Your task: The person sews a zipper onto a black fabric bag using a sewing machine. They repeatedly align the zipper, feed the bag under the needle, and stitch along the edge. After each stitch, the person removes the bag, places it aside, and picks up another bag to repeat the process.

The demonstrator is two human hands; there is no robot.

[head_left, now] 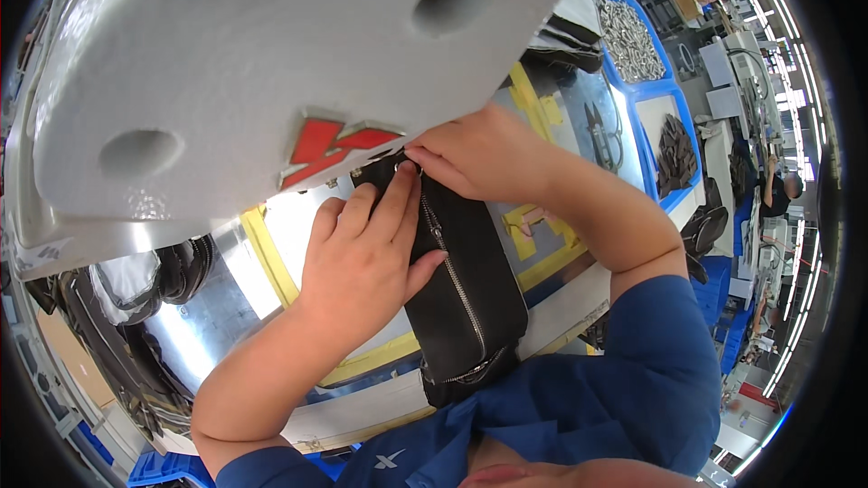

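Observation:
A long black fabric bag piece [488, 262] with a silver zipper [461, 294] lies under a large white sewing machine head [271, 63], its near end hanging toward my body. My left hand [362, 248] rests on its left side, fingers stretched out and thumb apart, fingertips by a small shiny metal part at the far end of the zipper. My right hand [493, 158] is closed at the far right edge of the piece, with thumb and finger together on the fabric. The machine head hides the needle area and the far end of the bag piece.
Right of the machine stand blue trays [644, 117] with silver metal hardware [628, 36] and dark small parts [676, 158]. Black-handled snips [601, 136] lie on the metal table. Yellow tape [271, 258] marks the tabletop. Black bag pieces [136, 334] are piled at left.

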